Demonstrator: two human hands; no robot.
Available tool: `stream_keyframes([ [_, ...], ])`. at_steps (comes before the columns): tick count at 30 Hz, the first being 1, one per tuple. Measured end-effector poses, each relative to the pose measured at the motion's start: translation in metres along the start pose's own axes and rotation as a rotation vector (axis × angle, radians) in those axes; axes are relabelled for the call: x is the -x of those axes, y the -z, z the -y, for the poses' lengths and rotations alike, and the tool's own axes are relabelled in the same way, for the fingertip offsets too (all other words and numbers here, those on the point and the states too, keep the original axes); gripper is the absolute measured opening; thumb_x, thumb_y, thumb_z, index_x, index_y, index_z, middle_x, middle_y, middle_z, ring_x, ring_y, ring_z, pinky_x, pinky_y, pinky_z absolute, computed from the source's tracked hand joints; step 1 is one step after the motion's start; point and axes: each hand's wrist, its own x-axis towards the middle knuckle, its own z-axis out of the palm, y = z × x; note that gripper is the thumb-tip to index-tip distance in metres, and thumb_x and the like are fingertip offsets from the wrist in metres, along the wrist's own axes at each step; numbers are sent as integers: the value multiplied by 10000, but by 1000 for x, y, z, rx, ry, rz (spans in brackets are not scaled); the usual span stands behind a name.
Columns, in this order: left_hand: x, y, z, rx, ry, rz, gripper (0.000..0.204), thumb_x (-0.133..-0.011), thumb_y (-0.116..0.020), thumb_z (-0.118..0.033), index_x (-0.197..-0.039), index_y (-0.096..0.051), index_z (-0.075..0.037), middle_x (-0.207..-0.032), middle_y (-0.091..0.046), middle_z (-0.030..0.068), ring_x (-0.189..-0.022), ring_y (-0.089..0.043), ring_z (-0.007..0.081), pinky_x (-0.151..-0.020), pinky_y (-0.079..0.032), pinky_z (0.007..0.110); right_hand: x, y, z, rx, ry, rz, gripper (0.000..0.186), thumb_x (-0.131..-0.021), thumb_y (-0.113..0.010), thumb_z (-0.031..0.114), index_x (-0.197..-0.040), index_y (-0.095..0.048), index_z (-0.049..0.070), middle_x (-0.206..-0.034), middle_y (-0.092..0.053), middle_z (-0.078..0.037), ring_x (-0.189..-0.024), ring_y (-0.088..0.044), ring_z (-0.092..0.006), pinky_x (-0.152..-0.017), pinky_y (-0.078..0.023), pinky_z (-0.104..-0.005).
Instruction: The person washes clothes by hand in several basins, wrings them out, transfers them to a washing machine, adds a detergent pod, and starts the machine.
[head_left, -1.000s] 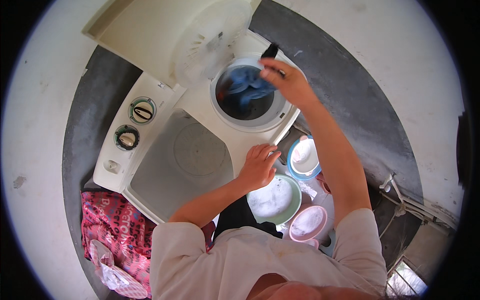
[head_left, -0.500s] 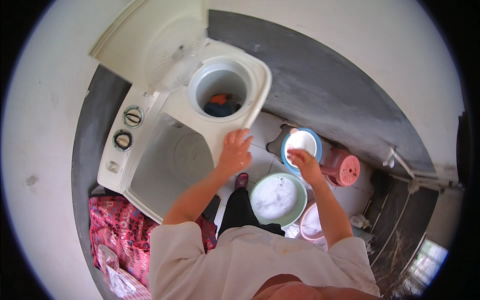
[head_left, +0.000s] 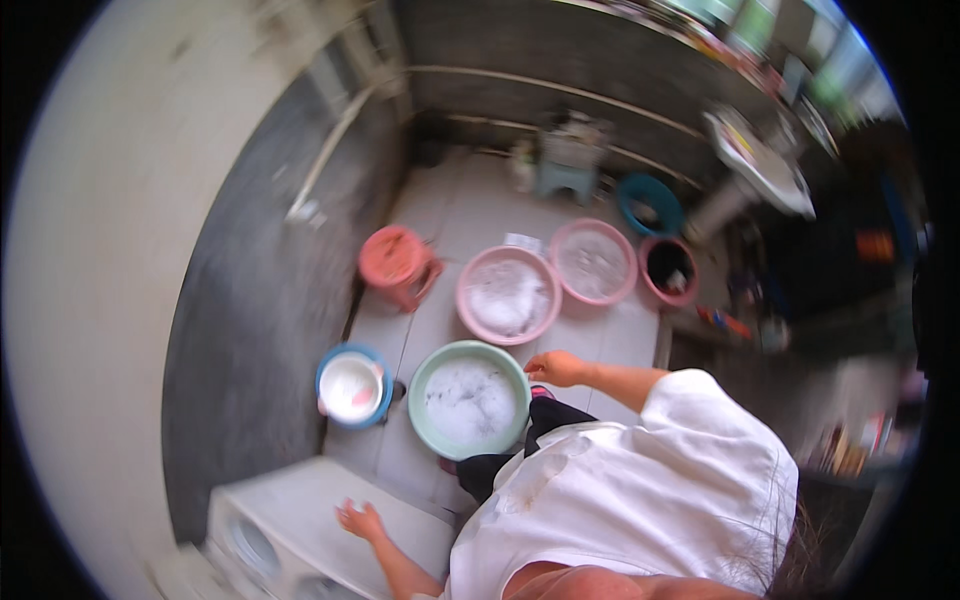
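While the person's left hand (head_left: 361, 521) is hanging in front of the white plastic washing machine (head_left: 298, 492), its fingers are spreading loosely apart and gripping nothing visible; whether they are touching the casing, I cannot tell. The right hand (head_left: 558, 368) is reaching out on the other side, its fingertips pointing at the right rim of the round pale-green plastic basin (head_left: 417, 405). Its fingers are bending slightly, but blur is hiding whether they are pinching anything or meeting that rim. The green basin is sitting on the light-grey tiled floor (head_left: 425, 330), just before the person's dark trousers (head_left: 485, 475), and is holding white, foamy suds. The washing machine is standing at the lower left.

Beyond the green basin, a round pink plastic basin (head_left: 512, 338) is holding more white foam, and a second pink basin (head_left: 600, 300) of paler, cloudy water is resting against its right side. To the left, a round white plastic basin (head_left: 350, 362) is nesting in a blue plastic basin (head_left: 325, 378). Farther up, a coral-red plastic bucket (head_left: 393, 257) is standing near the dark-grey lower wall (head_left: 270, 300).
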Motion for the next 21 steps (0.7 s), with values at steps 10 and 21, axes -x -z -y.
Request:
stream_keyframes([
  [10,21,3,-128,143,-214,648,378,-705,-595,-134,-1066,-517,-58,-1146,-433,130,-1018,-448,233,-803,-409,345,211,-50,-206,-293,-595,-829,254,-762,-562,241,-916,-621,47,-879,-621,-131,-821,-590,-261,-723,-460,-355],
  [21,28,-49,-119,227,75,952,283,-774,-509,-183,-1048,-482,-116,-840,-524,21,-636,-475,137,-466,-372,282,327,-86,-240,-522,-945,-934,262,-738,-600,216,-914,-623,23,-889,-623,-141,-829,-592,-233,-738,-461,-326],
])
